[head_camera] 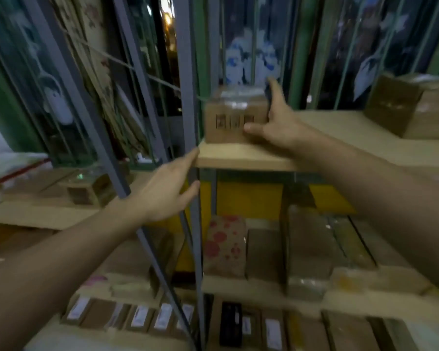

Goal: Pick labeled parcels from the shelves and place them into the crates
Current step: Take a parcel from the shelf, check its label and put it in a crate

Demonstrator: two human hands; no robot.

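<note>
A small brown cardboard parcel (232, 117) with printed marks on its front and clear tape on top stands at the left end of the upper wooden shelf (243, 155). My right hand (276, 117) grips its right side, thumb across the front face and fingers reaching up behind the far corner. My left hand (167, 188) is held out lower left with straight fingers, its tips touching the shelf's front left corner beside the grey upright post (188, 97). It holds nothing.
Another taped box (411, 107) sits at the shelf's far right. Lower shelves hold rows of labeled parcels (162, 317), a spotted one (224, 245), and tall wrapped ones (309, 252). A left rack carries a small box (91, 188). Grey diagonal braces cross the front.
</note>
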